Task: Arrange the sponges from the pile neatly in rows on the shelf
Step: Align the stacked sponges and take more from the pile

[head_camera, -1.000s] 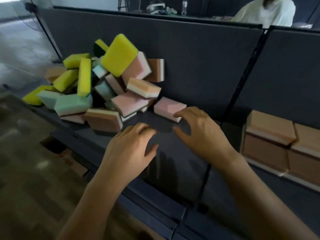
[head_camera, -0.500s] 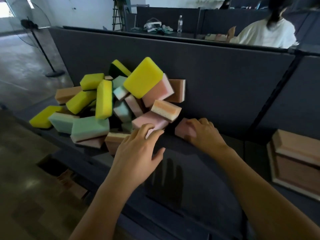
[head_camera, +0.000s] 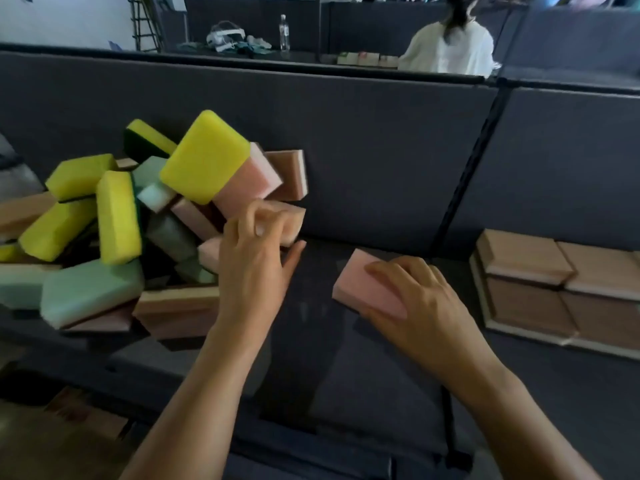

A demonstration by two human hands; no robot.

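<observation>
My right hand (head_camera: 412, 299) clasps a pink sponge (head_camera: 363, 289) on the shelf (head_camera: 311, 358), clear of the pile (head_camera: 114, 220); my left hand (head_camera: 256, 258) pinches an orange sponge (head_camera: 289, 221) at the pile's edge. I should lift straight, sparing neighbours, toward the rows (head_camera: 561, 289).

Dark grey fabric partition (head_camera: 346, 133) behind, black post (head_camera: 464, 188) dividing its panels, white wall (head_camera: 62, 19) at top left, clear bottle (head_camera: 284, 27) on the far desk, seated person in white (head_camera: 450, 46), brown floor (head_camera: 41, 441) at lower left.
</observation>
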